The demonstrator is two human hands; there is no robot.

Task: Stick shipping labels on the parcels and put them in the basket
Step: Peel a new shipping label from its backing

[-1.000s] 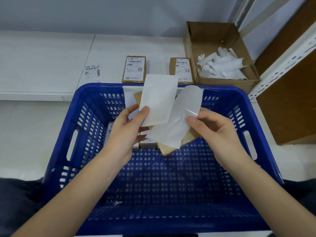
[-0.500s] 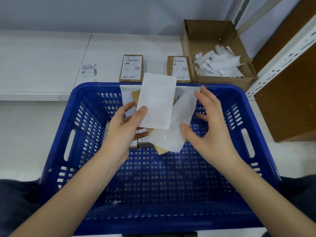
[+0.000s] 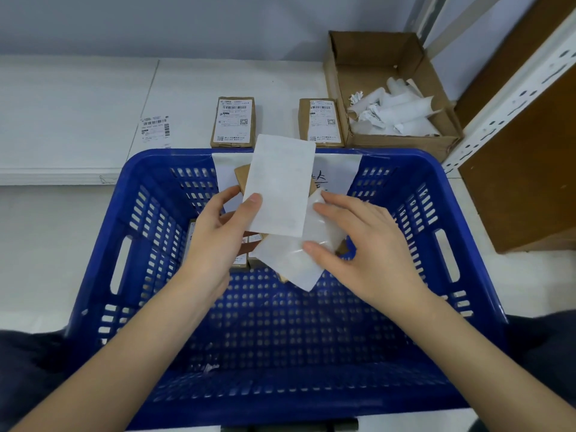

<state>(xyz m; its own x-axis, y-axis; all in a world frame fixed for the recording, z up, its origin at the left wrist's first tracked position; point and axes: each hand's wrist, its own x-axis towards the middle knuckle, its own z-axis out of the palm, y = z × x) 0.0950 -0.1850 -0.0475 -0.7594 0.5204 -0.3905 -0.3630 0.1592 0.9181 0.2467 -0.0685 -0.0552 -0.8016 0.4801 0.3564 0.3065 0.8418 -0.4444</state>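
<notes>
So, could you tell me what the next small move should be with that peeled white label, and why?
Probably the right hand should pull the translucent backing sheet clear. The left hand pinches the white rectangular label above the brown cardboard parcel, over the blue plastic basket. The backing looks already peeled off and lies across the parcel, in the way of sticking.

Your left hand [image 3: 218, 232] reaches in from 7 o'clock, thumb pinching a white label [image 3: 279, 185] upright against curled fingers. Your right hand [image 3: 361, 244] comes from 5 o'clock, palm down, thumb and forefinger nipping the clear backing sheet [image 3: 318, 226], bare forearms converging.
</notes>
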